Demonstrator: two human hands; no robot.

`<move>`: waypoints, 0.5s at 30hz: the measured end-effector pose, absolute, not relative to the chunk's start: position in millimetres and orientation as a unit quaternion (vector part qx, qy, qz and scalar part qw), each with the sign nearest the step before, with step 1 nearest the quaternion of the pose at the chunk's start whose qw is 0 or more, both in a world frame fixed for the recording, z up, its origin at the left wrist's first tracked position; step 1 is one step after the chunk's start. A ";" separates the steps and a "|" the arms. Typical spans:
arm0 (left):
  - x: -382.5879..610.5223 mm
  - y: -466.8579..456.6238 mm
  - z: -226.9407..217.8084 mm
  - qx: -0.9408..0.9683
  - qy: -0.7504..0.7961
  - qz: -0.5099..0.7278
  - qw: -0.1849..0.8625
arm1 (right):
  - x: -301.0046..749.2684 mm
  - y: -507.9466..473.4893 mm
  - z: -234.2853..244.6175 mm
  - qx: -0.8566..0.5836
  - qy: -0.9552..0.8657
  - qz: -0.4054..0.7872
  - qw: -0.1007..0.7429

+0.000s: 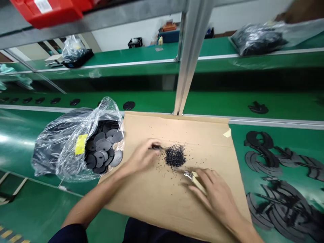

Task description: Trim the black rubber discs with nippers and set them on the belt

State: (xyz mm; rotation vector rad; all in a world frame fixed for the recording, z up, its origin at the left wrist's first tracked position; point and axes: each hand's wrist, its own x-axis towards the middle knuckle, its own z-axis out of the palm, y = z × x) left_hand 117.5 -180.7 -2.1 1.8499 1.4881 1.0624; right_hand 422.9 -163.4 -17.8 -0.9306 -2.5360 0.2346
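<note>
Head view shows the left hand (141, 157) pinching a small dark piece (157, 147) at the edge of a little heap of black plastic crumbs (175, 156). Right hand (215, 192) is closed on a small metal-tipped tool (188, 174) just beside the heap. Both rest on a flat brown cardboard sheet (202, 135). A clear plastic bag of dark grey discs (101, 148) lies to the left.

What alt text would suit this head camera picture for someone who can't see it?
Two bare hands work on a cardboard sheet around a pile of black bits: the left hand pinches a small dark piece, the right hand holds a small metal tool. A clear bag of black discs lies left.
</note>
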 end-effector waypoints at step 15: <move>-18.6 9.2 -32.7 0.699 0.693 0.134 0.110 | 486.3 -115.1 10.6 -0.446 -0.885 -0.022 0.127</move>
